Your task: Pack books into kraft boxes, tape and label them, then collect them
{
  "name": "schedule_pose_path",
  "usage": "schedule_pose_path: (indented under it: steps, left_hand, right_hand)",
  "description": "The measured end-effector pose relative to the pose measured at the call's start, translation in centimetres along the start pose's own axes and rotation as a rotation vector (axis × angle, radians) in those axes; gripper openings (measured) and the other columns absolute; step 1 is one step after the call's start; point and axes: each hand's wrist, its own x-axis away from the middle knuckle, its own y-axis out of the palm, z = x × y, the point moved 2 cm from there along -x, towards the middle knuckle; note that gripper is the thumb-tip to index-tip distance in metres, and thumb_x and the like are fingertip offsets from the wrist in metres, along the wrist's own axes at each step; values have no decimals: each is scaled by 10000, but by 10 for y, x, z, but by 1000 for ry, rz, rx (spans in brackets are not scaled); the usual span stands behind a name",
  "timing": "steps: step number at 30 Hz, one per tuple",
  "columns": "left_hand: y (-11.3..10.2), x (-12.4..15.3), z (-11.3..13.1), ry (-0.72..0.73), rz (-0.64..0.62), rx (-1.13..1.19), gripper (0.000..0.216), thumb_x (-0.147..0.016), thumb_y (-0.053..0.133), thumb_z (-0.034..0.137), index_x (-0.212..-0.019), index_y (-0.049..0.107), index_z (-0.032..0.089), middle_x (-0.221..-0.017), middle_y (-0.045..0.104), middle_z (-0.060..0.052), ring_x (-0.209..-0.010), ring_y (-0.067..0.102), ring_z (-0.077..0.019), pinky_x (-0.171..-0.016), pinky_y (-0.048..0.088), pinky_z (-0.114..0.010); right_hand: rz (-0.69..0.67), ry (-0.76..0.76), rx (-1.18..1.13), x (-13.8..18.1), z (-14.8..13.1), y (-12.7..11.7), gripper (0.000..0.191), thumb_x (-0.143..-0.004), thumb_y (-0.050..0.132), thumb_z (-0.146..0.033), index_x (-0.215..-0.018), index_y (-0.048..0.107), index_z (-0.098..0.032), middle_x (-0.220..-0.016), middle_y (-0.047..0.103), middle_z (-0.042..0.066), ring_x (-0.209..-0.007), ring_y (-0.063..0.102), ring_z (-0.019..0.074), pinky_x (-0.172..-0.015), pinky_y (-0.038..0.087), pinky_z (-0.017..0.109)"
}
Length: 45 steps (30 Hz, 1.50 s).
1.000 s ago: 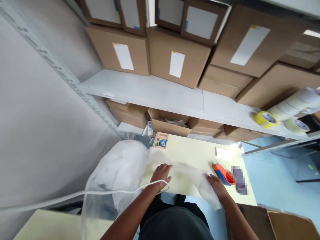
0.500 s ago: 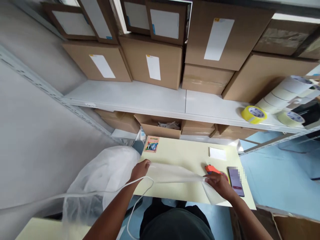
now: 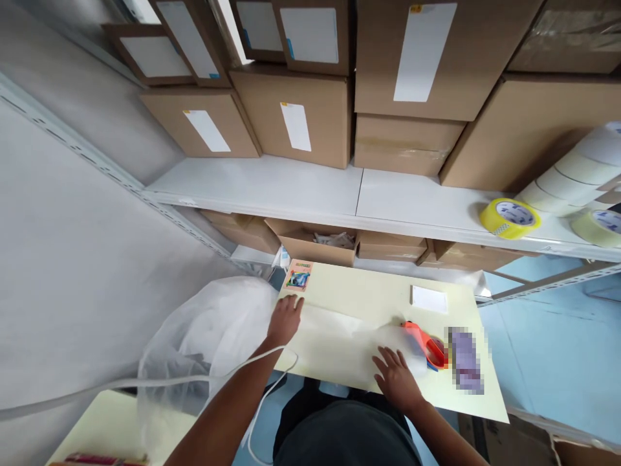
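Note:
A thin translucent white sheet, foam or plastic by its look [image 3: 342, 340], lies spread over the pale yellow table [image 3: 359, 285]. My left hand [image 3: 286, 318] rests near the sheet's left end, fingers extended and a little apart. Toward the sheet's right part, my right hand [image 3: 396, 380] has its fingers spread, palm down over it. Neither hand grips anything. An orange tape dispenser [image 3: 429, 344] stands beyond my right hand, partly behind the sheet's right end. Close to my left hand is a small colourful picture card or booklet [image 3: 298, 277].
A pixelated phone [image 3: 466, 361] and a small white box or pad [image 3: 429, 299] lie on the table's right side. Bulky translucent wrap [image 3: 218, 317] fills the left. A white cable [image 3: 233, 369] crosses over my left forearm. Behind stands a shelf [image 3: 272, 184] with cartons and tape rolls [image 3: 510, 219].
Both hands have let go of the stretched sheet, which now lies flatter on the table. My right hand has moved left and nearer my body, its fingers opening. The view has shifted slightly.

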Motion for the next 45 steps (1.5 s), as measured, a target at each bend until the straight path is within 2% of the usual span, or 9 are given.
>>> schedule_pose_path:
  steps: [4,8,11,21,26,29,31,38,45]
  left_hand:
    - [37,18,37,233,-105,23,484,-915,500,176,-1374,632,253,-1416,600,-152,-1339,499,-322,-1149,330,-495]
    - [75,38,49,-44,-188,51,798,-868,667,376,-1595,363,249,-1693,237,-203,-1534,216,-458,-1108,305,-687]
    - [91,46,53,-128,-202,82,863,-887,649,446,-1633,262,247,-1721,118,-202,-1563,99,-474,-1089,294,-725]
    - [100,53,52,-238,-199,160,968,-851,644,567,-1646,177,273,-1732,55,-153,-1554,62,-507,-1045,288,-784]
    - [83,56,45,-223,-160,201,884,-836,677,541,-1604,352,247,-1699,229,-194,-1500,225,-518,-1088,264,-750]
    - [63,37,28,-209,-82,279,668,-832,697,488,-1427,591,204,-1519,506,-214,-1332,472,-440,-1093,346,-616]
    - [49,12,8,-218,-29,321,532,-872,657,443,-1349,633,208,-1386,601,-180,-1241,543,-359,-1048,416,-487]
    - [26,-93,-67,-500,98,415,617,-975,487,424,-1492,406,97,-1462,498,-259,-1314,493,-377,-1036,437,-459]
    - [37,-121,-97,-591,40,550,524,-876,698,376,-1303,563,104,-1342,596,-247,-1284,540,-377,-966,503,-446]
  right_hand:
    - [-102,35,-41,-5,0,12,574,-909,568,-238,-1483,559,-238,-1662,338,115,-1543,301,330,-1227,282,536]
    - [-121,1,-61,-3,11,16,533,-948,528,-271,-1480,559,-245,-1679,297,101,-1570,229,310,-1251,225,547]
    - [-95,-18,-57,-3,18,18,471,-986,474,-292,-1441,595,-259,-1668,338,88,-1567,242,303,-1246,241,554]
    - [176,-132,83,-31,9,44,443,-987,495,-294,-1393,620,-167,-1583,465,185,-1475,423,345,-1189,369,534]
    - [142,-197,114,-38,-9,62,477,-965,506,-267,-1429,601,-212,-1590,468,147,-1465,441,333,-1180,380,529]
    - [114,-131,112,-35,-17,71,516,-916,528,-202,-1423,613,-232,-1586,479,125,-1475,425,343,-1184,369,545]
    - [139,-88,95,-30,-23,74,521,-909,523,-181,-1419,619,-234,-1604,456,116,-1484,411,349,-1195,353,554]
    - [274,-8,26,2,-43,81,458,-966,516,-269,-1412,619,-243,-1590,474,115,-1425,497,337,-1148,463,512]
    - [313,201,-114,47,-32,100,425,-969,505,-325,-1352,657,-219,-1507,558,154,-1345,587,332,-1058,560,486]
